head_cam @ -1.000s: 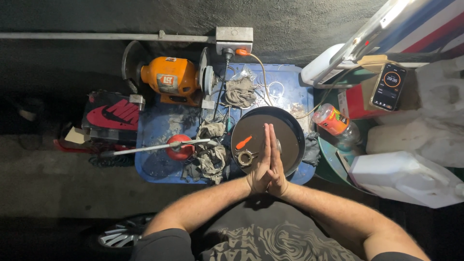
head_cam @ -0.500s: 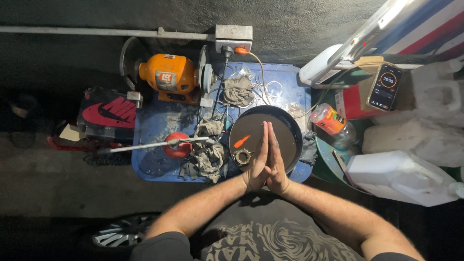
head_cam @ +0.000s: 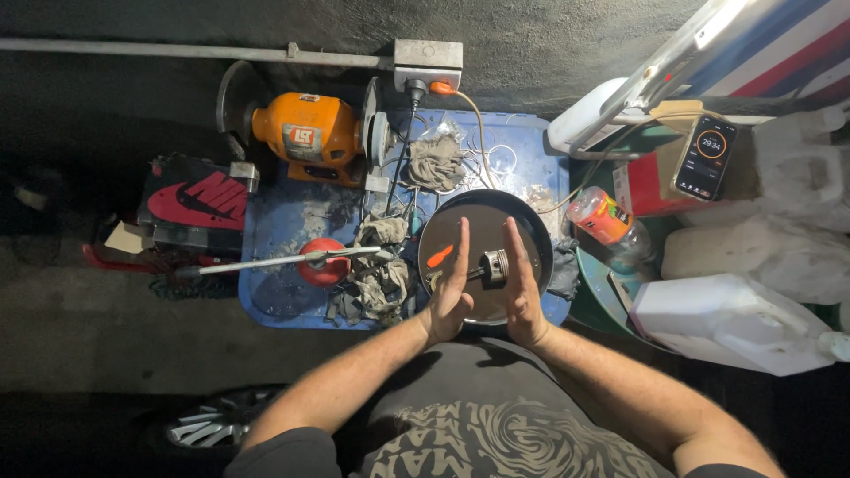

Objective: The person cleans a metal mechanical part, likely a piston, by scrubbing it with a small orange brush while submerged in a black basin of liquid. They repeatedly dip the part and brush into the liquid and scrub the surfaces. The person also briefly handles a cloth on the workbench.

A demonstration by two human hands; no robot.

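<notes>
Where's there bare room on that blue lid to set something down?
The blue lid is bare between the orange grinder and the red-handled tool, though dusty. The black pan is open above the piston. It is crowded around the grey rags and cables.

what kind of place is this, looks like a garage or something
Most likely a small home workshop or garage corner. An orange bench grinder stands on a grimy blue work surface, greasy rags lie beside a dark round pan holding a metal piston, and plastic jerrycans sit alongside.

Piston (head_cam: 492, 265) in round pan (head_cam: 528, 232), between left hand (head_cam: 450, 296) and right hand (head_cam: 521, 296).
</notes>
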